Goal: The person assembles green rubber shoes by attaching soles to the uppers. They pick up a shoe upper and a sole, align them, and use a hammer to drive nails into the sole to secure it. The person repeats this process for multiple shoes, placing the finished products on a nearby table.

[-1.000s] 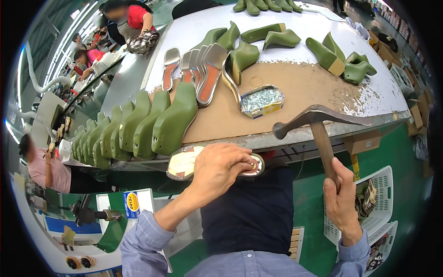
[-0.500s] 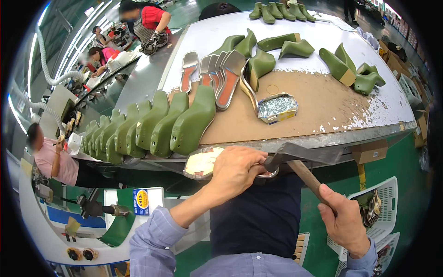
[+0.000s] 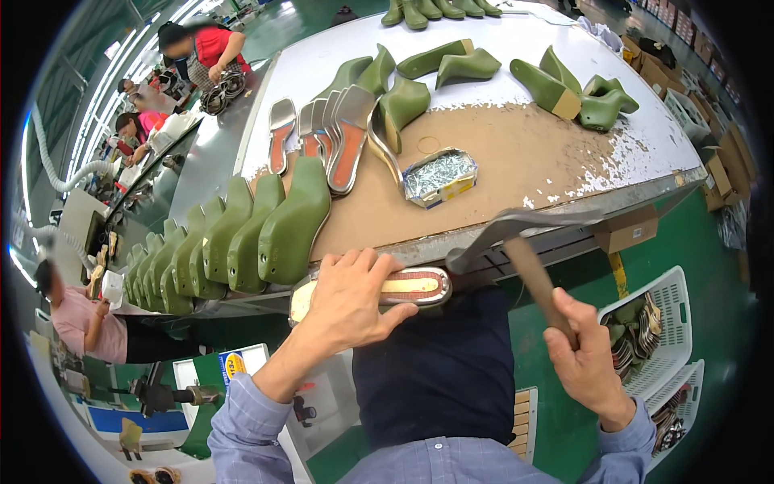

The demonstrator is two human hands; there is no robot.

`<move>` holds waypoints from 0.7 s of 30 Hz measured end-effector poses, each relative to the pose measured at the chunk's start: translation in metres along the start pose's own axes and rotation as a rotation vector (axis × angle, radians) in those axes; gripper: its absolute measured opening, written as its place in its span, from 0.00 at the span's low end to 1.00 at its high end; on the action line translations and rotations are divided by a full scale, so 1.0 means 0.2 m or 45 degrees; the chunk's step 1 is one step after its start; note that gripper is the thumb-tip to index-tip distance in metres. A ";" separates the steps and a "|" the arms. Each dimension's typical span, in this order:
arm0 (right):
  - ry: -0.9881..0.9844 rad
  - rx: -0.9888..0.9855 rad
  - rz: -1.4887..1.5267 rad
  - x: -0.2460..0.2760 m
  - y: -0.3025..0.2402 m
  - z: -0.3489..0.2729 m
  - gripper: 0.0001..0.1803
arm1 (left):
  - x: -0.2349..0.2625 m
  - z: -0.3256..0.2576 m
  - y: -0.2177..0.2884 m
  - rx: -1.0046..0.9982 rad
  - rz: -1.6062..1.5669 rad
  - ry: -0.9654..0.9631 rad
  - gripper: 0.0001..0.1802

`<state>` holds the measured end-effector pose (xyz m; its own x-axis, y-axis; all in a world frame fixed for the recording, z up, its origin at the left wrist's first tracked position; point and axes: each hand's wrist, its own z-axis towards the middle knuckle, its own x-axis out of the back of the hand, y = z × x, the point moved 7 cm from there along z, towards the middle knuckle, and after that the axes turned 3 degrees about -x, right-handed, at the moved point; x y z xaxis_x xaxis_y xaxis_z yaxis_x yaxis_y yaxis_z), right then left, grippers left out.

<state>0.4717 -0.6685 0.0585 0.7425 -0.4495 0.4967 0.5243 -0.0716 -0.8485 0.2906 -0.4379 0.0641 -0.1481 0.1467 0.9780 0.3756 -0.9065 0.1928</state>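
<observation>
My left hand (image 3: 348, 302) grips a shoe last with a cream and red insole (image 3: 419, 285) on top, held just below the front edge of the worktable (image 3: 516, 153). My right hand (image 3: 587, 359) holds the wooden handle of a hammer (image 3: 524, 238). The hammer's metal head is tilted up and to the left, close above the heel end of the insole. A small open box of nails (image 3: 439, 176) lies on the brown table top behind the hammer.
A row of green shoe lasts (image 3: 234, 234) stands at the table's left front. Several metal-edged insoles (image 3: 334, 137) lie fanned behind them, more green lasts (image 3: 564, 85) farther back. White baskets (image 3: 645, 323) of parts sit on the floor right. Other people work at left.
The hammer head has risen off the insole's heel end and swung up to the right. My left hand still holds the last in the same place.
</observation>
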 end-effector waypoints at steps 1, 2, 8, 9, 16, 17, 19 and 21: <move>-0.033 0.071 -0.099 0.01 -0.09 0.04 0.28 | 0.00 0.00 0.00 -0.007 -0.003 0.011 0.29; -0.053 0.087 -0.109 0.02 -0.12 0.05 0.28 | 0.00 -0.01 0.00 -0.014 -0.005 0.021 0.28; 0.226 0.372 -0.287 0.23 -0.28 0.05 0.29 | 0.00 -0.03 -0.02 0.025 -0.011 0.036 0.29; 0.289 0.408 -0.076 0.25 -0.27 0.04 0.31 | 0.00 -0.04 -0.01 0.034 -0.012 0.046 0.29; -0.180 0.149 -0.211 -0.02 -0.31 0.20 0.26 | 0.00 -0.02 -0.02 0.054 -0.003 0.023 0.29; -0.010 0.363 -0.379 0.04 -0.37 0.20 0.28 | -0.01 -0.03 -0.02 0.055 0.001 0.026 0.29; 0.294 0.477 -0.307 0.22 -0.39 0.11 0.25 | -0.01 -0.05 -0.03 0.071 0.003 0.034 0.29; 0.434 0.432 0.382 0.33 -0.33 0.03 0.24 | -0.01 -0.04 -0.03 0.074 0.013 0.032 0.29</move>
<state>0.4891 -0.6887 0.1476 0.7323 -0.6724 0.1081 0.4575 0.3682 -0.8094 0.2817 -0.4364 0.0609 -0.1666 0.1272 0.9778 0.4295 -0.8832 0.1881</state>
